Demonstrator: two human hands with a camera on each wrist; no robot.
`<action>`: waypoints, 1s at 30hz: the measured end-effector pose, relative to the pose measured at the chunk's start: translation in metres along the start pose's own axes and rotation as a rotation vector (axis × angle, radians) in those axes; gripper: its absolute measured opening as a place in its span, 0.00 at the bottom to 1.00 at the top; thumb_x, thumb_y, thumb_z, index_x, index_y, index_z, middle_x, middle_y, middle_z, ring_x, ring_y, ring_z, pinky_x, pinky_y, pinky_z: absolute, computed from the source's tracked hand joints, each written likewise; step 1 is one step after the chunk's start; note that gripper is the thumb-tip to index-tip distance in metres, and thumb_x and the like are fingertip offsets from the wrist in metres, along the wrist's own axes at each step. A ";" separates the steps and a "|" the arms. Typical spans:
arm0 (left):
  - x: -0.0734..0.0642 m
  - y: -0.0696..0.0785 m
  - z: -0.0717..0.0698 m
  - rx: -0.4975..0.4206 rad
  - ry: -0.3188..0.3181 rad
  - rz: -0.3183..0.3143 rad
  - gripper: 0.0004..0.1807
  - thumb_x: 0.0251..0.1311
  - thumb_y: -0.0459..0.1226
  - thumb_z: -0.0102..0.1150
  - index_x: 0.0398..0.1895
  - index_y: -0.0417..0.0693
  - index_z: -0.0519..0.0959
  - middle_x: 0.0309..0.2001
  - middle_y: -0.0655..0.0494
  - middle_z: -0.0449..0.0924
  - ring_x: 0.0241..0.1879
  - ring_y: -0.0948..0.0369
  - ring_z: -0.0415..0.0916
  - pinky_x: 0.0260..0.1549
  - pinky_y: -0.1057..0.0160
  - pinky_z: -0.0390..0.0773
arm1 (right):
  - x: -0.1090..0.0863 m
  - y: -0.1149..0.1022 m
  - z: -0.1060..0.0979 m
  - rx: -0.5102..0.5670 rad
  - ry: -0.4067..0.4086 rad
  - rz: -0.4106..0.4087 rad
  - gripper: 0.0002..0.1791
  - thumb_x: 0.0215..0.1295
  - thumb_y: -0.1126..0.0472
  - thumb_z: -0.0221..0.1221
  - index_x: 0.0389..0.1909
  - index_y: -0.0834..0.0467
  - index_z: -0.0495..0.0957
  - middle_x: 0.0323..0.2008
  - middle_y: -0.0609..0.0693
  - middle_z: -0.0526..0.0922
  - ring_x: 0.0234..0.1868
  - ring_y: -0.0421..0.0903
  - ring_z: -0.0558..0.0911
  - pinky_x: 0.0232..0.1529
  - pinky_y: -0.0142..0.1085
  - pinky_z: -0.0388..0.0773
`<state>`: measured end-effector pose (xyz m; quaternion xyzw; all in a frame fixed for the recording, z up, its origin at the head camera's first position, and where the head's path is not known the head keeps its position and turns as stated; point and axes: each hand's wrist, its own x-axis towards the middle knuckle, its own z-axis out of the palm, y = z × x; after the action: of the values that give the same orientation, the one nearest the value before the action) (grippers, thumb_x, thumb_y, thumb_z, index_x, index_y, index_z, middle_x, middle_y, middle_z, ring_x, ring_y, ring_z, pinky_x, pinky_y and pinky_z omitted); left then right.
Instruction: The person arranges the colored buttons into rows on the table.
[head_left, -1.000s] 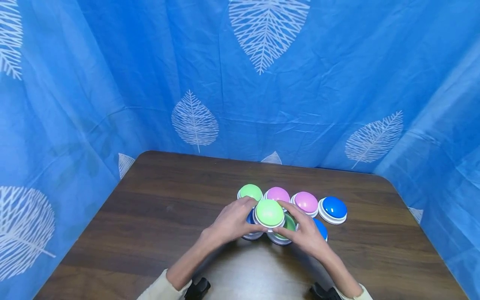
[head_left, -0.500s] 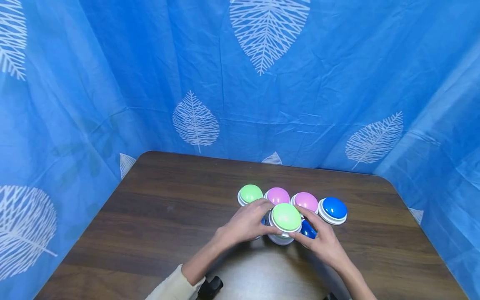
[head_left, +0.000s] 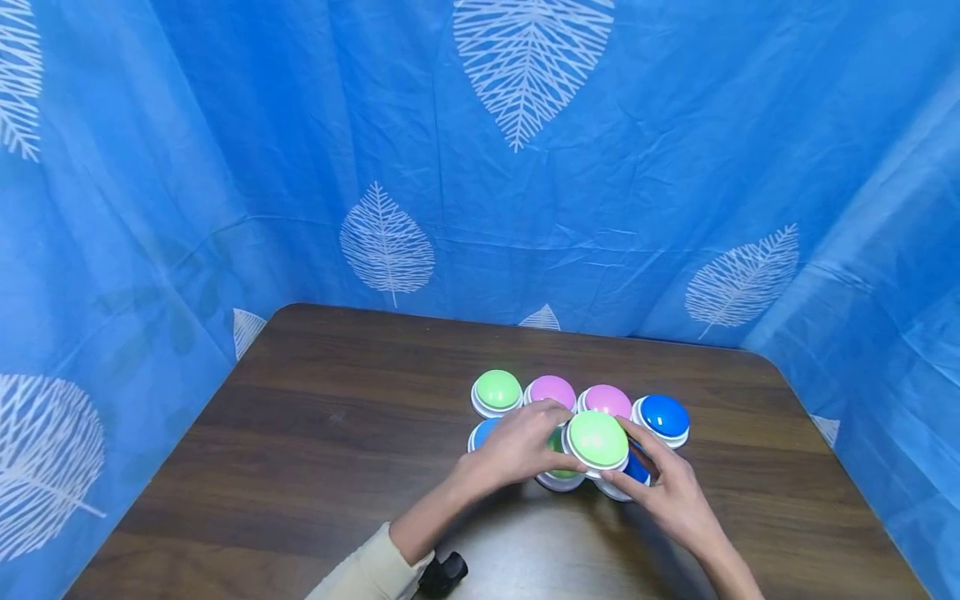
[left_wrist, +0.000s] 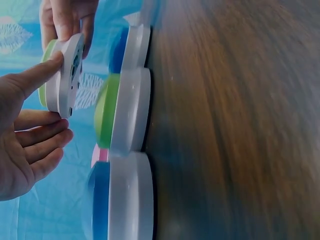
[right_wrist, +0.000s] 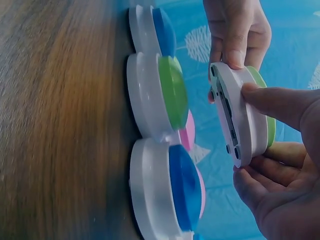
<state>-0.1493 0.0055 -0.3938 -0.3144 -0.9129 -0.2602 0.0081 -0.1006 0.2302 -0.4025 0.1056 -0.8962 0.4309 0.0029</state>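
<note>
Between my two hands, a round push button (head_left: pixel 597 438) with a light green dome and white base is held above the table. My left hand (head_left: pixel 521 446) grips its left side and my right hand (head_left: pixel 667 492) its right side, thumbs at the near edge. Both wrist views show it clear of the buttons below, with the underside of its base (right_wrist: pixel 227 112) visible. Under it stand a green button (left_wrist: pixel 107 110) and a blue button (head_left: pixel 637 469), partly covered in the head view. A further blue button (head_left: pixel 482 433) is half hidden behind my left hand.
Behind the near row, a second row runs along the brown wooden table (head_left: pixel 360 433): a light green button (head_left: pixel 498 390), two pink buttons (head_left: pixel 551 390) and a blue button (head_left: pixel 664 417). A blue curtain (head_left: pixel 480 167) with white leaf prints surrounds the table.
Both hands have carried the held green button rightward, from over the gap between the left blue and middle green buttons to near the right blue one. The left blue button shows again.
</note>
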 end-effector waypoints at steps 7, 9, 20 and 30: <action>0.013 0.008 0.006 0.033 0.001 0.027 0.37 0.50 0.58 0.72 0.61 0.48 0.79 0.56 0.57 0.79 0.57 0.64 0.74 0.54 0.66 0.74 | -0.003 0.004 -0.010 -0.043 0.020 0.033 0.45 0.58 0.51 0.71 0.72 0.60 0.62 0.69 0.63 0.66 0.66 0.65 0.69 0.58 0.45 0.69; 0.016 0.011 0.008 0.041 -0.004 0.030 0.37 0.50 0.58 0.72 0.60 0.49 0.79 0.56 0.58 0.80 0.55 0.65 0.75 0.53 0.67 0.75 | -0.005 0.007 -0.013 -0.054 0.022 0.040 0.45 0.58 0.50 0.71 0.73 0.59 0.62 0.68 0.62 0.66 0.66 0.65 0.69 0.57 0.41 0.69; 0.034 0.025 0.021 0.070 -0.042 0.075 0.34 0.50 0.60 0.71 0.57 0.51 0.81 0.52 0.62 0.80 0.49 0.71 0.75 0.47 0.74 0.75 | -0.014 0.023 -0.031 -0.056 0.013 0.071 0.44 0.60 0.49 0.69 0.73 0.60 0.62 0.67 0.63 0.67 0.65 0.65 0.70 0.53 0.23 0.71; 0.047 0.039 0.039 0.137 -0.055 0.114 0.32 0.49 0.61 0.70 0.53 0.54 0.82 0.45 0.65 0.80 0.41 0.72 0.74 0.38 0.75 0.73 | -0.022 0.038 -0.045 -0.156 0.011 0.117 0.46 0.59 0.45 0.69 0.72 0.61 0.62 0.66 0.65 0.68 0.64 0.66 0.71 0.55 0.37 0.75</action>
<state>-0.1590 0.0772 -0.4013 -0.3716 -0.9091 -0.1874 0.0194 -0.0905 0.2923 -0.4053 0.0501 -0.9316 0.3599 -0.0094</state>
